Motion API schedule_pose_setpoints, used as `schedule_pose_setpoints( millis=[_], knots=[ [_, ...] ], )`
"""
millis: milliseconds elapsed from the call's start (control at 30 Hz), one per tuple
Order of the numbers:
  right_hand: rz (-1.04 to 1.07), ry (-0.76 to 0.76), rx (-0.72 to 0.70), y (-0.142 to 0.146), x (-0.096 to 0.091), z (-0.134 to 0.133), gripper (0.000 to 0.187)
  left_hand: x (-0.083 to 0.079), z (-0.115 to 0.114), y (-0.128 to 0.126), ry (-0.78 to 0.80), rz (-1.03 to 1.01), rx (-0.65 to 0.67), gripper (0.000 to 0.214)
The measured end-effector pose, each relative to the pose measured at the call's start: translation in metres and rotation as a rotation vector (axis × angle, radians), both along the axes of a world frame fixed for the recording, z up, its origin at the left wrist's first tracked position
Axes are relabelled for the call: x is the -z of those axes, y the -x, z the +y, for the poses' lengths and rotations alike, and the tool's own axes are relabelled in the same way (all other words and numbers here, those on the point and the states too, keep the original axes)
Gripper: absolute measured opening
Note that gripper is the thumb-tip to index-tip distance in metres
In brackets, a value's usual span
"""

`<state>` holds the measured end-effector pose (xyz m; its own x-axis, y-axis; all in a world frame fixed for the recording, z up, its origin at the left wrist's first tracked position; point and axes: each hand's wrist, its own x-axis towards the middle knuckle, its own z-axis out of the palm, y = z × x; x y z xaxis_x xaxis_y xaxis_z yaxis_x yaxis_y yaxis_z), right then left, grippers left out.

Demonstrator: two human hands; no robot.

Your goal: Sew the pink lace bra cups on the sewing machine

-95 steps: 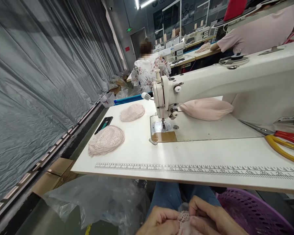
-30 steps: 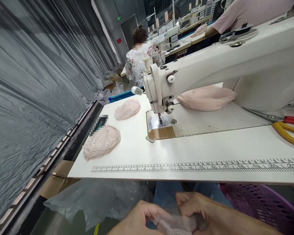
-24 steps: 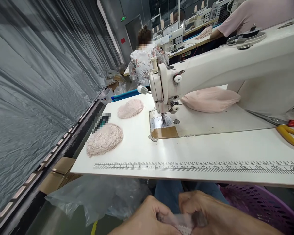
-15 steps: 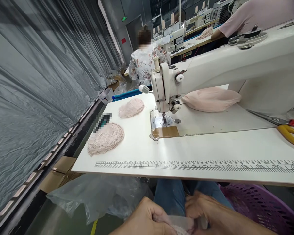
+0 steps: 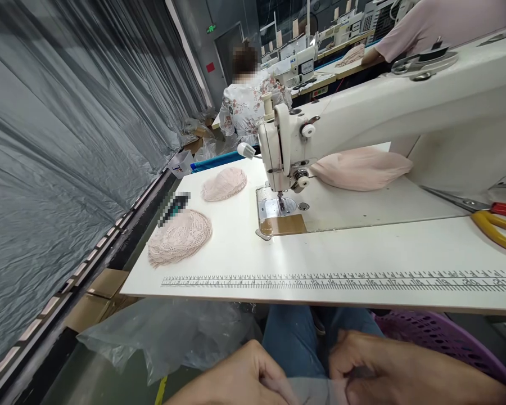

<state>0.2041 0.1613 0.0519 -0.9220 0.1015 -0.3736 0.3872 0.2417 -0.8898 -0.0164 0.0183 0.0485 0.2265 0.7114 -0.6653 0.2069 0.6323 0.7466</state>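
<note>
Low over my lap, below the table edge, my left hand [image 5: 253, 374] is closed with its fingers curled on a sheer pale fabric piece [image 5: 310, 392]. My right hand [image 5: 356, 360] grips the other side of this fabric, which spans the gap between both hands. The frame's bottom edge cuts off most of the piece. Above them on the white table [image 5: 231, 256] stands a sewing machine [image 5: 280, 152], with nothing visible under its needle. A stack of pale pink lace pieces [image 5: 181, 239] lies at the left, and a smaller pink stack [image 5: 224, 184] sits behind it.
Pink fabric [image 5: 362, 169] rests under the machine arm. Yellow-and-red-handled scissors [image 5: 480, 211] lie at the right. A purple basket [image 5: 442, 343] is beside my right leg, and a plastic bag [image 5: 172, 332] hangs below the table at left. Two people sit farther back.
My hands have drawn slightly apart, the right one moving right. The fabric between them sits lower in view, and its lace part no longer shows.
</note>
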Motion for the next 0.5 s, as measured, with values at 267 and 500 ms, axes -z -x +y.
schedule_pose_setpoints(
  millis=[267, 500],
  knots=[
    [0.041, -0.062, 0.07, 0.008, 0.014, -0.019, 0.026, 0.006, -0.005, 0.003, 0.056, -0.007, -0.109, 0.034],
    [0.087, 0.051, 0.08, 0.011, 0.021, -0.022, 0.007, 0.003, -0.006, 0.006, 0.014, -0.023, -0.059, 0.031]
  ],
)
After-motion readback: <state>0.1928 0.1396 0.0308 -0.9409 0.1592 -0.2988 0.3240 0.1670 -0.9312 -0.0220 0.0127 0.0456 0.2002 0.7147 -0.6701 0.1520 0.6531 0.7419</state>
